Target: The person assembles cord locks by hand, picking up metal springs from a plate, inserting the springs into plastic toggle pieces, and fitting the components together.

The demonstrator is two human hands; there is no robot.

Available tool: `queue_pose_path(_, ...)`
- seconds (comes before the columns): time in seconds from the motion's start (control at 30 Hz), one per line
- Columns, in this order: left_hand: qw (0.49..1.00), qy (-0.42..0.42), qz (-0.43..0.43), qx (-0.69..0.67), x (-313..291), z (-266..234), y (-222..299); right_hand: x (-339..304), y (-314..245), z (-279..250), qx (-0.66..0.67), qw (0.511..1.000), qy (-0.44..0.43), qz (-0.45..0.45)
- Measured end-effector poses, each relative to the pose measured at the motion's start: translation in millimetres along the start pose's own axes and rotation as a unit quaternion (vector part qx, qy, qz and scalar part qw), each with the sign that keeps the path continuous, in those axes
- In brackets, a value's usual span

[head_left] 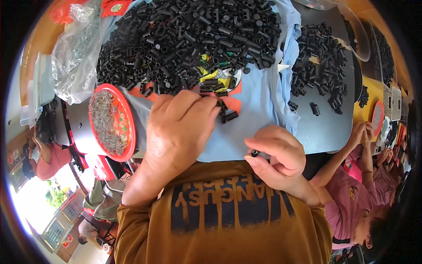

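Note:
Between the thumb and fingertips of my right hand (281, 154) is a small black plastic tube (254, 153), its round end facing up. My left hand (178, 125) lies at the near edge of a large heap of short black tubes (184, 44), back up, with the fingers curled under. What its fingertips hold, if anything, is hidden. Several loose black tubes (228, 116) lie just right of my left fingers, partly over an orange-red patch (232, 104). Left of that hand stands a red plate (130, 136) of small metal springs (104, 123).
Light blue cloth (259, 97) lies under the heap. A second pile of black parts (318, 61) covers the grey table (338, 127) at right. Clear plastic bags (77, 57) lie at far left. Another person (351, 198) works at right, others sit at left.

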State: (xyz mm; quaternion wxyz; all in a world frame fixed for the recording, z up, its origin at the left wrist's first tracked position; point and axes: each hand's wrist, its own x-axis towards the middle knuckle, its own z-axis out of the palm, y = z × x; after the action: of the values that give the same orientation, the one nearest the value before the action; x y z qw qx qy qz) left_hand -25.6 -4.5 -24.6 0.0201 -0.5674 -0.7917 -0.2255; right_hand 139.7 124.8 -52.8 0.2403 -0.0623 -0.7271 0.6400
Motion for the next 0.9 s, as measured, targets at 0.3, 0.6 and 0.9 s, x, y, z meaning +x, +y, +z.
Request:
queue_pose_path(0.3, 0.999, 0.043, -0.019, 0.004, 12, -4, 1, 4, -1, 0, -0.016, 1.000, -0.008, -0.015)
queue_pose_path(0.6, 0.992, -0.016, 0.074, 0.098, 28, 5, 1, 4, -3, 0, -0.009, 1.000, 0.002, -0.006)
queue_pose_path(0.9, 0.973, -0.038, 0.134, 0.187, 40, 1, 2, 2, -6, -3, 0.011, 0.999, 0.003, 0.031)
